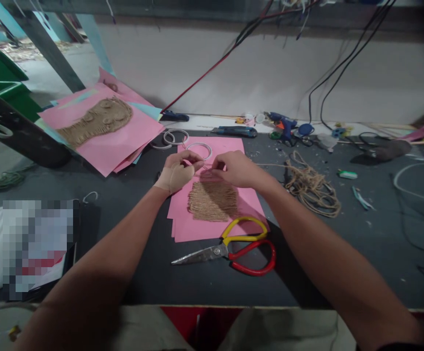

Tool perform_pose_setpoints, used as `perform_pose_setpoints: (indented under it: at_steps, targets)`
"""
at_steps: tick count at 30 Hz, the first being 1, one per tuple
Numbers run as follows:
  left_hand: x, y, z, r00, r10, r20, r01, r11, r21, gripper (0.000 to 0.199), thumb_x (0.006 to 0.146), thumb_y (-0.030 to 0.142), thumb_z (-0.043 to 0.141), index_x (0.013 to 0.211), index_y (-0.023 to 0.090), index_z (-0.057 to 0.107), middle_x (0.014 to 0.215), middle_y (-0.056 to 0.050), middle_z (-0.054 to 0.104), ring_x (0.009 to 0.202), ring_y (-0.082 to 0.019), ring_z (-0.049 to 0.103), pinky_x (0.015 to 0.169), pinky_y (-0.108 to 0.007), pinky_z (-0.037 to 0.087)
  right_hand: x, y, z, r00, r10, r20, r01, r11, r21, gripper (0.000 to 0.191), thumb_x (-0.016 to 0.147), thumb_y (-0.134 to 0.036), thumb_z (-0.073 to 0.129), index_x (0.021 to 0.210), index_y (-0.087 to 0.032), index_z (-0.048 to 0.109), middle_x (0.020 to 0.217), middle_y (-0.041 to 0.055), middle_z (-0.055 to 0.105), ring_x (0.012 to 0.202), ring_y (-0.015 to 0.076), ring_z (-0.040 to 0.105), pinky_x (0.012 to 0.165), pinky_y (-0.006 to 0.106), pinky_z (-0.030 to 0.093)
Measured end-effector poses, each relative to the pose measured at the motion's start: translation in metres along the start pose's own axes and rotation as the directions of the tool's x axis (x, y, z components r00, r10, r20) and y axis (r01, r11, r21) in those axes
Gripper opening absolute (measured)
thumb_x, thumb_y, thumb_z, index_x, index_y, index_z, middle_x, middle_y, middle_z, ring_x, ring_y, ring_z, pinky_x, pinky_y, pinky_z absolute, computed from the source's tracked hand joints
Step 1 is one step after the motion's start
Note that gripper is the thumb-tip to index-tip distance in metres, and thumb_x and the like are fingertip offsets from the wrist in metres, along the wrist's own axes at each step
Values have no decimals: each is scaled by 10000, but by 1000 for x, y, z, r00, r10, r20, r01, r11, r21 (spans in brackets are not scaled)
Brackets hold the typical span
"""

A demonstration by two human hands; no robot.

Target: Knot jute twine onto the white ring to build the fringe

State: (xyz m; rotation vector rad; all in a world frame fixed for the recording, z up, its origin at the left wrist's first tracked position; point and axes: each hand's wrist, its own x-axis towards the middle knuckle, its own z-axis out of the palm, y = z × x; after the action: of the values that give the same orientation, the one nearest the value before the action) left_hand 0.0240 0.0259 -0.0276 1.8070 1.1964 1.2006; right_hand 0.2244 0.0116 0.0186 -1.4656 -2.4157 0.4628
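Both hands meet over the top part of a pink sheet (248, 195). My left hand (180, 171), with a beige wrap round the palm and wrist, pinches thin twine near the white ring (201, 145). Fingers bent, my right hand (233, 168) is closed on the twine just beside it. Below them on the sheet lies a patch of brown twine rows (212, 201). A strand runs right to a loose twine bundle (312, 185). Scissors with yellow and red handles (217, 251) rest at the sheet's lower edge, blades pointing left.
More pink sheets (105, 151) with a twine-covered shape (104, 119) lie at the left, beside a dark post (17, 126). Along the back are a blue cutter (235, 131) and a blue glue gun (287, 126). Cables hang at the right. A pixelated item (43, 243) sits front left.
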Motion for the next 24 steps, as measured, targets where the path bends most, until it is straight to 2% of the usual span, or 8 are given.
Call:
perform_pose_setpoints:
  at_steps: [4, 9, 12, 15, 17, 24]
  targets:
    - [3, -1, -3, 999, -13, -46, 11, 999, -31, 152, 747, 297, 747, 814, 160, 741, 730, -27, 694, 608, -109, 528, 557, -246, 404, -4, 2, -3, 998, 13, 62, -10, 999, -34, 93, 859, -238, 691, 877, -176, 758, 897, 74, 773, 820, 219, 668, 697, 306, 432]
    - [4, -1, -3, 997, -22, -67, 17, 998, -63, 201, 747, 315, 756, 868, 154, 752, 803, -44, 728, 656, -118, 567, 595, -251, 442, -1, 9, 0, 999, 19, -39, -21, 997, -75, 209, 922, -314, 625, 919, -166, 772, 911, 89, 767, 808, 216, 660, 678, 307, 414]
    - [5, -3, -3, 997, -44, -65, 42, 998, -39, 221, 752, 319, 749, 903, 158, 766, 814, -48, 738, 667, -126, 586, 606, -257, 459, 3, 13, 3, 997, -30, -72, 21, 992, -122, 225, 936, -279, 602, 958, -155, 789, 975, 111, 767, 852, 220, 665, 727, 311, 419]
    - [5, -6, -4, 996, -48, -72, 44, 997, -63, 219, 752, 306, 750, 915, 161, 765, 811, -46, 736, 673, -126, 600, 605, -254, 467, 5, 14, 6, 991, -126, -42, 119, 984, -135, 236, 948, -234, 574, 940, -159, 798, 953, 102, 780, 865, 209, 673, 803, 313, 419]
    - [5, -8, -4, 996, -34, -85, 25, 993, -111, 212, 746, 288, 757, 922, 169, 756, 797, -38, 730, 666, -121, 607, 596, -246, 467, 5, 14, 7, 987, -157, -15, 154, 980, -125, 266, 964, -240, 550, 944, -162, 803, 908, 94, 785, 831, 199, 675, 800, 310, 419]
    - [7, -9, -5, 988, -101, -115, 73, 971, -228, 165, 724, 264, 776, 861, 180, 737, 743, -25, 721, 612, -113, 610, 564, -244, 488, 4, 10, 4, 986, -163, 26, 165, 977, -135, 268, 938, -218, 563, 1036, -161, 806, 964, 108, 791, 872, 218, 679, 843, 322, 440]
